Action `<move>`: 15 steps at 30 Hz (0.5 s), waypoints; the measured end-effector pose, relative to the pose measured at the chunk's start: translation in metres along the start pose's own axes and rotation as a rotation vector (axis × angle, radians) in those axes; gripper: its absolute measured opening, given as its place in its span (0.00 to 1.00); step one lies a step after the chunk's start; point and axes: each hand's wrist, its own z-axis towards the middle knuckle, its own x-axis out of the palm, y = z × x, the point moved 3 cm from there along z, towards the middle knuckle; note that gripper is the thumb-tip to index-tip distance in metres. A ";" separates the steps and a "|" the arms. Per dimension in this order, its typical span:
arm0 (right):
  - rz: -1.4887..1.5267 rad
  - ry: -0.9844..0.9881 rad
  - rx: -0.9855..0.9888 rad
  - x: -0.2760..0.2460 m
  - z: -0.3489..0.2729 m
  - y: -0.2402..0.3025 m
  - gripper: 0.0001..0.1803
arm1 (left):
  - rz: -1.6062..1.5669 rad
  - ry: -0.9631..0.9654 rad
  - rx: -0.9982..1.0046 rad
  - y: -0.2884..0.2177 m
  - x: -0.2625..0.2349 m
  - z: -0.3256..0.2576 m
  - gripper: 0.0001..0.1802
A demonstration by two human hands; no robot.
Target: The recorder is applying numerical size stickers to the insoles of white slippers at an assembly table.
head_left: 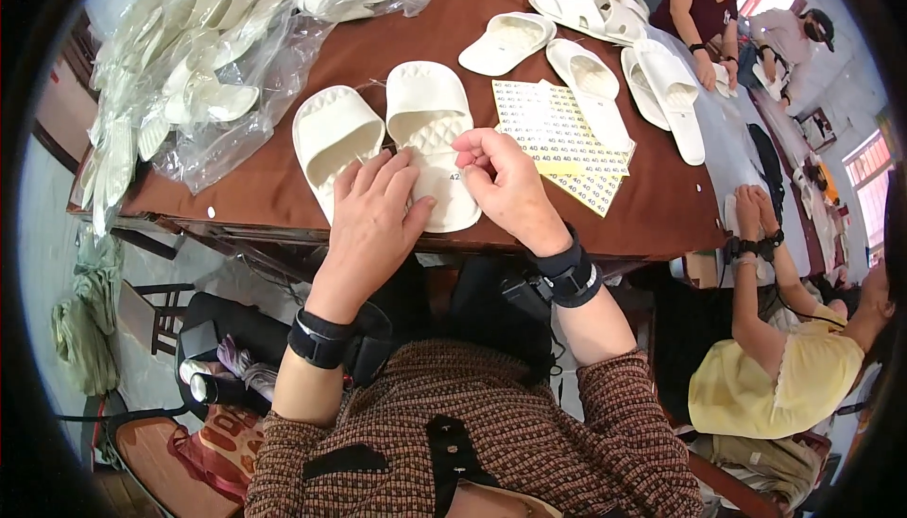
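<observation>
A pair of white slippers with quilted straps lies in front of me, the left slipper (333, 126) beside the right slipper (427, 93). My left hand (373, 211) rests across their inner edges with its fingers stretched out. Over the right slipper's outer edge, my right hand (510, 187) is curled, thumb and forefinger close together. Anything between those fingertips is too small to make out. A small printed size label shows on the right slipper's insole, just by that thumb. Beside my right hand lie sticker sheets (529, 126), white and yellow.
A heap of white slippers in clear plastic bags (274, 74) covers the brown table's (378, 22) left side. More white slippers (510, 41) lie at the back right. Co-workers sit along the right, one in a yellow top (779, 376). A stool (156, 315) stands at lower left.
</observation>
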 end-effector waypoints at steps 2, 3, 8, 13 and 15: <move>-0.048 -0.014 -0.044 0.000 -0.001 0.004 0.16 | 0.017 -0.028 0.010 0.001 0.001 0.000 0.16; -0.046 -0.011 -0.044 0.000 -0.001 0.005 0.16 | 0.022 -0.026 0.012 0.001 0.001 -0.001 0.16; -0.084 -0.038 -0.107 0.001 0.000 0.005 0.16 | 0.011 0.021 -0.006 0.001 0.002 0.000 0.17; -0.131 0.014 -0.085 0.002 0.001 0.007 0.19 | 0.038 -0.018 0.009 0.002 0.003 -0.002 0.17; -0.132 -0.007 -0.120 0.002 0.001 0.006 0.18 | 0.034 -0.019 0.012 0.002 0.003 -0.001 0.17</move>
